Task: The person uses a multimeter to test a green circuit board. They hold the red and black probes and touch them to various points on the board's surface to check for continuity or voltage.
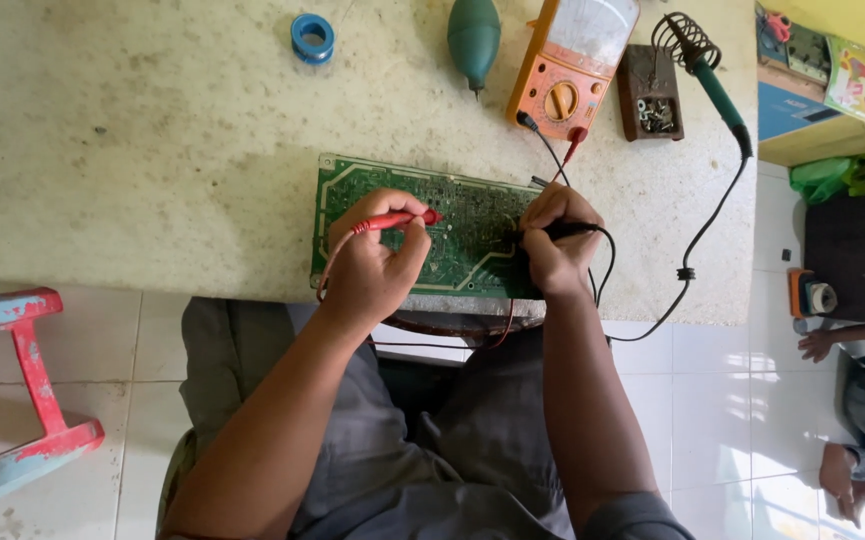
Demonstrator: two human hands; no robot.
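A green circuit board lies at the near edge of the stone worktop, solder side up. My left hand grips a red test probe with its tip on the middle of the board. At the board's right end, my right hand holds a black test probe against it. Red and black leads run from both probes back to an orange multimeter lying beyond the board.
A blue solder spool, a green blower bulb, a wooden block with screws and a green-handled soldering iron on a coil stand lie at the back. A red-and-blue stool stands left. Another person's limbs show at right.
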